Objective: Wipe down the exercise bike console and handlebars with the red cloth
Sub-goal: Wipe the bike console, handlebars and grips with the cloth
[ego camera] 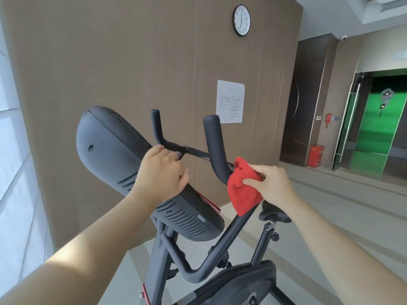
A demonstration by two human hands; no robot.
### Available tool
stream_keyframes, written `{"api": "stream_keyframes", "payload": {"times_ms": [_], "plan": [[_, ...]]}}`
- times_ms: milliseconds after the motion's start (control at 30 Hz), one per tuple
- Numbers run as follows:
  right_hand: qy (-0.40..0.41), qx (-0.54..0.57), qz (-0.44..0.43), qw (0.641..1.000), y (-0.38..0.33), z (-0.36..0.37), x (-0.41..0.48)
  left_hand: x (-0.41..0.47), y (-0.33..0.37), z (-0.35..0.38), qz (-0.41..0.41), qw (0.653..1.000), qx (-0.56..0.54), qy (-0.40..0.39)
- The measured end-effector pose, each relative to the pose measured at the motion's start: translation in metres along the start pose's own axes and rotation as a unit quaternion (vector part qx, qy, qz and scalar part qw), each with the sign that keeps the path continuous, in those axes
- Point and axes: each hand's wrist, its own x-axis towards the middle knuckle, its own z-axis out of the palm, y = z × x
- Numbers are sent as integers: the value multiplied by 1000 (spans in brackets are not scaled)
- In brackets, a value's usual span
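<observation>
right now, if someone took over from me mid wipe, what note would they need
Left hand: grips the upper edge of the console, which shows only its vented back.
Right hand: pinches the red cloth, bunched against the lower bend of the near handlebar.
Done: no surface shows whether it has been wiped.
Left: probably safest to finish the near handlebar, then do the far handlebar, the crossbar and the console.

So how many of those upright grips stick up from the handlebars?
2. One upright grip rises behind the console, above the left hand; the other grip stands beside the red cloth that the right hand holds. The console may hide more.
</observation>
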Motion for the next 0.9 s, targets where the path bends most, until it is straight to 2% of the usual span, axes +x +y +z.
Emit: {"api": "stream_keyframes", "payload": {"times_ms": [167,300,367,467,567,633,733,900], "plan": [[2,51,-24,998,22,-4,9,8,24,-6,-127,990,-52,-25],[-65,108,-81,989,37,-7,13,17,70,-11,-196,957,-200,-72],[-103,126,-113,980,48,-12,17,17,95,-10,-217,949,-219,-65],[-151,119,-158,969,68,-19,26,19,129,-7,-226,945,-236,-27],[-192,147,-180,953,82,-23,33,29,155,-1,-190,949,-253,-10],[-214,174,-186,943,88,-25,38,36,168,4,-154,955,-253,-32],[-247,217,-166,930,97,-27,48,42,181,8,-141,965,-208,-71],[-256,213,-140,932,129,-39,64,51,186,5,-138,975,-132,-113]]}}
